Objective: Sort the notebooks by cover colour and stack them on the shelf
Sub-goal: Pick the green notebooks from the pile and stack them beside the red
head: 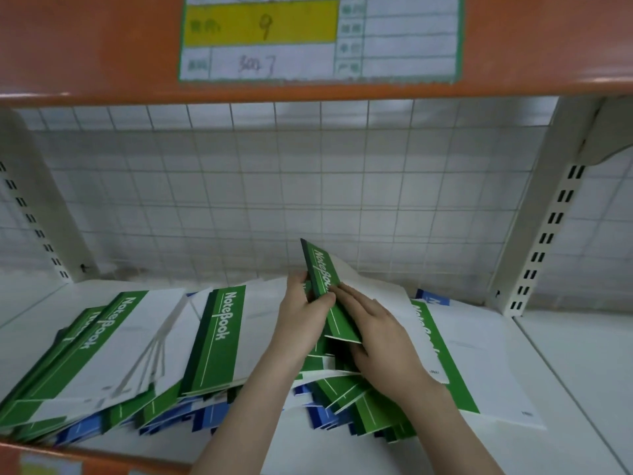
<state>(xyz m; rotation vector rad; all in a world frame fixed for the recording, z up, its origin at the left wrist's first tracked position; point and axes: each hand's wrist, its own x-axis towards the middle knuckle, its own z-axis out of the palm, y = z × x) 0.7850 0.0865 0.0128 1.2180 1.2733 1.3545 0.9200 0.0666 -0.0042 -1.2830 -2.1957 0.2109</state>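
Left hand (303, 315): fingers curled round the spine of a green notebook (325, 286), lifted on edge above the mixed pile (342, 399). Right hand (380, 341): fingers fairly straight, steadying its lower cover. Advice: lift clear before carrying it to the green stack (102, 354) at left on the shelf (565, 371); loose neighbours may slide.

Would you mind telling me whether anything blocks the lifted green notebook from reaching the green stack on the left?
Nothing visible does. The left hand and right hand hold the tilted green notebook above the mixed pile; the green stack lies uncovered, with another green notebook lying flat between.
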